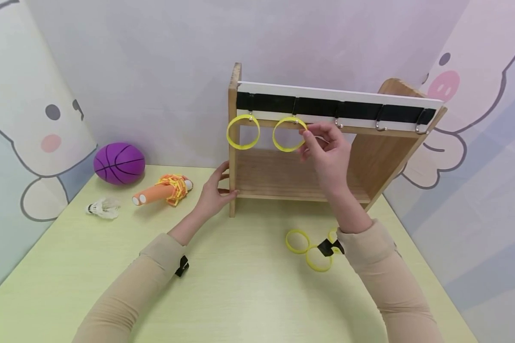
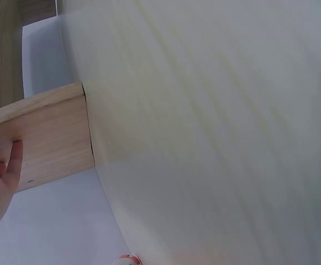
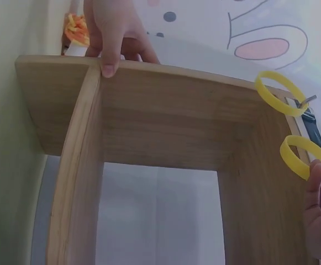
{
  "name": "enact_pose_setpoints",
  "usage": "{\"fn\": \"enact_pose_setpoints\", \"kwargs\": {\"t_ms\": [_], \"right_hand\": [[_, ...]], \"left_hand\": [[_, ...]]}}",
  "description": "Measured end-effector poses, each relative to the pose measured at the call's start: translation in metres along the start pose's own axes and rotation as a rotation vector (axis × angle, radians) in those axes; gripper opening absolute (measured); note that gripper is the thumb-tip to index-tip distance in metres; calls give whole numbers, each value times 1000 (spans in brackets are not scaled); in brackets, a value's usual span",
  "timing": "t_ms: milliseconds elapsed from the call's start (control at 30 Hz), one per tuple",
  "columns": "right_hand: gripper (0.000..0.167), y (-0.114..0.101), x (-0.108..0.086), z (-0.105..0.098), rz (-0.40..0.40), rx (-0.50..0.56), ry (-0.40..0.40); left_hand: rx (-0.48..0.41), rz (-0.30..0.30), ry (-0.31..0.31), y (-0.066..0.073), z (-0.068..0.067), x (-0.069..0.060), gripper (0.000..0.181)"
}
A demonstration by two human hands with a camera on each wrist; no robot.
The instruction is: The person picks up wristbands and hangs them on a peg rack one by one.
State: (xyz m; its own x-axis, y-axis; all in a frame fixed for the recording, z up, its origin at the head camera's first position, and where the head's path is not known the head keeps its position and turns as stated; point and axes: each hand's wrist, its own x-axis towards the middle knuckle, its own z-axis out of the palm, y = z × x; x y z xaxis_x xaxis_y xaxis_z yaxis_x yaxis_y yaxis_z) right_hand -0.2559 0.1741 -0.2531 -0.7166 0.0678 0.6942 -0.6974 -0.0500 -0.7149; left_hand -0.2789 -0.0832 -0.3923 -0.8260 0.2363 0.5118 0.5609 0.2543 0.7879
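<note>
The right hand [image 1: 325, 150], at the centre right of the head view, pinches the second ring [image 1: 286, 149] between thumb and fingers at its right edge. From where I stand, the upper edge of this yellow ring meets the second hook [image 1: 296, 121] from the left. The first ring [image 1: 243, 147], also yellow, hangs from the leftmost hook [image 1: 251, 117], just beside it. Three further hooks, to the right along the black strip [image 1: 317, 105], carry no ring.

The left hand [image 1: 212, 196], left of centre, holds the left side of the wooden rack [image 1: 279, 174]: thumb on the front edge, fingers against the outer face.

More yellow rings lie on the table [image 1: 240, 295], lower right of centre: the left ring [image 1: 297, 252] and the lower ring [image 1: 319, 269] in plain sight, another ring [image 1: 330, 234] partly hidden by the right forearm and a black strap [image 1: 326, 247].

At the left of the frame, a purple ball [image 1: 119, 163] sits against the wall, a shuttlecock [image 1: 103, 208] lies below it, and an orange tube [image 1: 156, 194] lies to its right.
</note>
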Motion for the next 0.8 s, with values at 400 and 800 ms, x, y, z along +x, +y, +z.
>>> {"fn": "enact_pose_setpoints", "kwargs": {"t_ms": [400, 800], "right_hand": [[21, -26, -24, -17, -20, -246, -69], [24, 20, -60, -63, 12, -548, -262]], "left_hand": [[-8, -4, 2, 3, 0, 0, 81], [5, -30, 14, -27, 5, 5, 85]]}}
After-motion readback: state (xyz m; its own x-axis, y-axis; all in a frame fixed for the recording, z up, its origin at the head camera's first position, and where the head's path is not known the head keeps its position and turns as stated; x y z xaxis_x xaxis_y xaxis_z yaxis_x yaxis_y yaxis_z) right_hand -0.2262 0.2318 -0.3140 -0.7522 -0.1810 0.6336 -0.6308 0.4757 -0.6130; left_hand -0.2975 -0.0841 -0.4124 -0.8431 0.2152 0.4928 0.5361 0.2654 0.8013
